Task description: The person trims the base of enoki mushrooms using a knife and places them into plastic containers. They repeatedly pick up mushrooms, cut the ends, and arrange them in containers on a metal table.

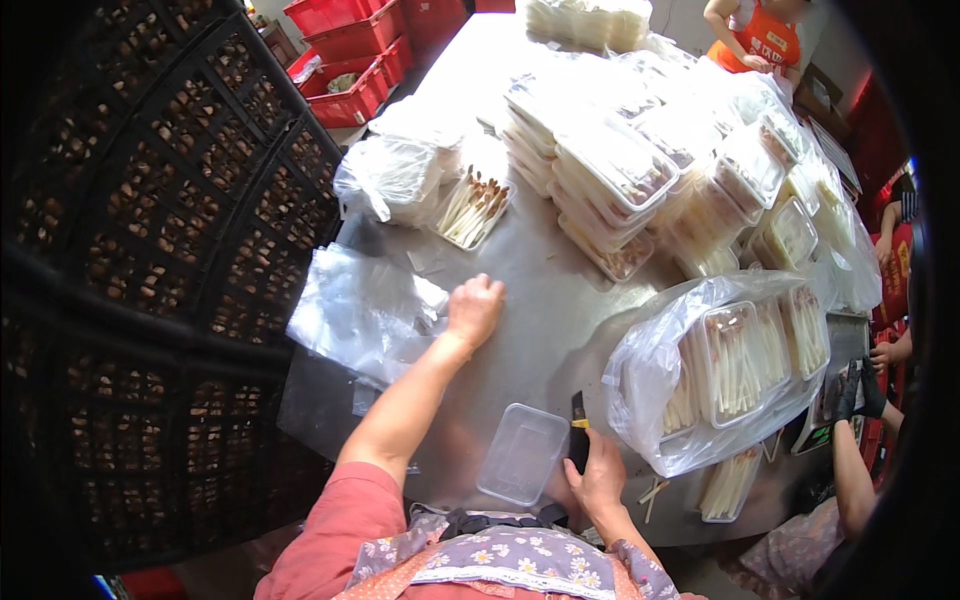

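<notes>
My left hand (pixel 475 309) is loosely curled over the metal table, beside a pile of clear plastic bags (pixel 360 315); whether its fingers hold anything is not visible. In my right hand (pixel 598 472) is a utility knife (pixel 578 442) with a black handle, its blade pointing away from me. An empty-looking clear plastic tray (pixel 523 454) lies just left of the knife. Beyond my left hand sits an open tray of thin white-stemmed mushrooms with brown caps (pixel 474 210). To the right, a clear bag (pixel 637 367) encloses several mushroom-filled trays (pixel 731 364).
Stacked packed trays (pixel 615 165) cover the table's far right. Black crates (pixel 172 180) rise on the left, red crates (pixel 349 90) stand behind. A person in an orange apron (pixel 765 37) is at the far side; a co-worker's black-gloved hands (pixel 859 390) are at the right by a scale.
</notes>
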